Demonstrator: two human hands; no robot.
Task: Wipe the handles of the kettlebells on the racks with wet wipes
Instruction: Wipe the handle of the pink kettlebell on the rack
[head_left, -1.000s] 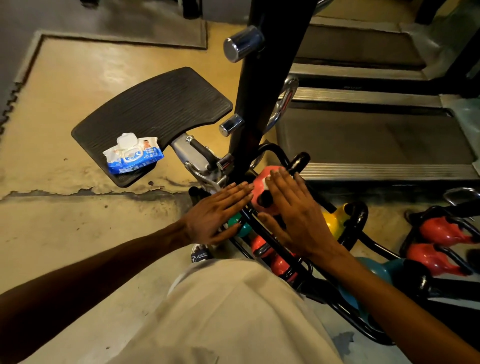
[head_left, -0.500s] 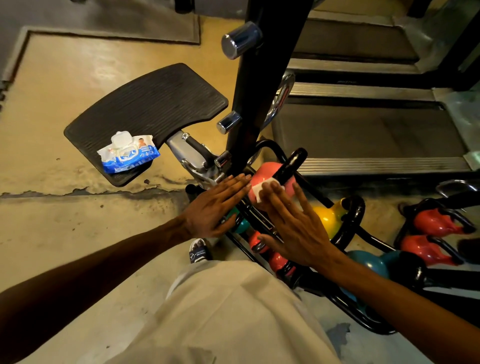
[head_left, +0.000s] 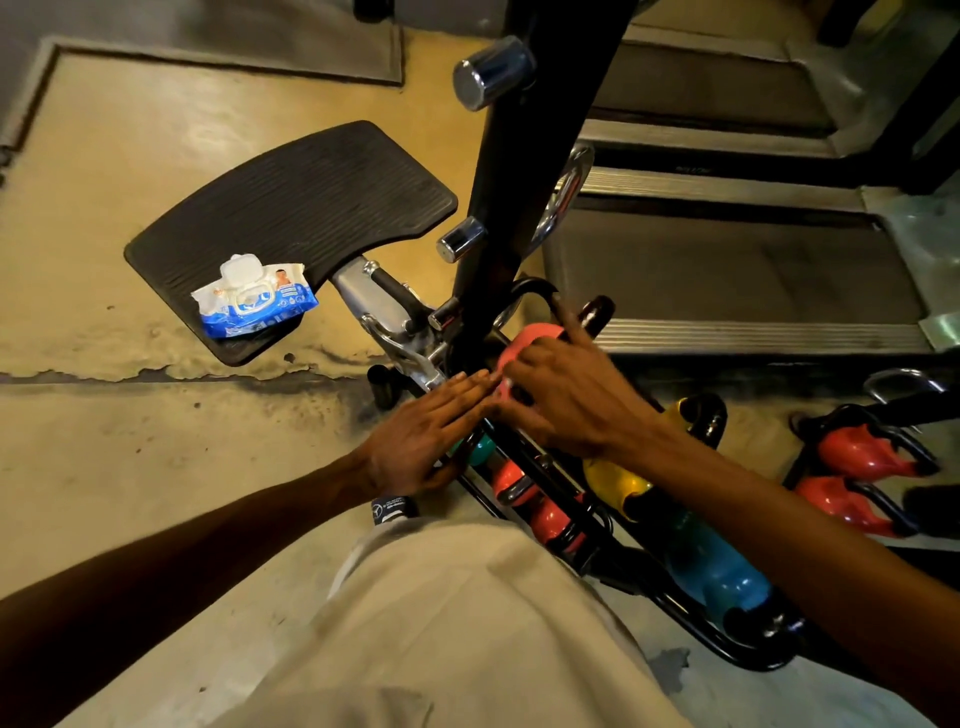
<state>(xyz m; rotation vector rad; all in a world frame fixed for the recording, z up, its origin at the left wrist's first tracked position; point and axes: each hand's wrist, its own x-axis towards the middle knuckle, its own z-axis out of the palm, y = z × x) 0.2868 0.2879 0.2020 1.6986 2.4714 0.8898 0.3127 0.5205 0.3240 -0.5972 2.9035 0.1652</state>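
A pink kettlebell (head_left: 530, 336) with a black handle (head_left: 595, 312) sits at the top end of a black rack (head_left: 748, 660). My right hand (head_left: 576, 400) lies over it, fingers bent around the bell and one finger stretched toward the handle. A scrap of white wet wipe (head_left: 507, 383) shows between its thumb and fingers. Flat and straight-fingered, my left hand (head_left: 431, 431) rests against the rack beside the pink bell, above a small teal kettlebell (head_left: 484, 447). Yellow (head_left: 618, 483), blue (head_left: 722, 577) and red (head_left: 550, 519) kettlebells fill the rack below.
A blue and white pack of wet wipes (head_left: 254, 301) lies on a black ribbed footplate (head_left: 296, 208) at the left. A black upright post (head_left: 540, 156) with chrome pegs rises just behind the rack. A treadmill deck (head_left: 727, 270) lies beyond, with more red kettlebells (head_left: 857, 452) at the right.
My right hand has slid up and left over the pink kettlebell and its fingers have bent around it, hiding most of the wipe. My left hand has stayed flat in place.
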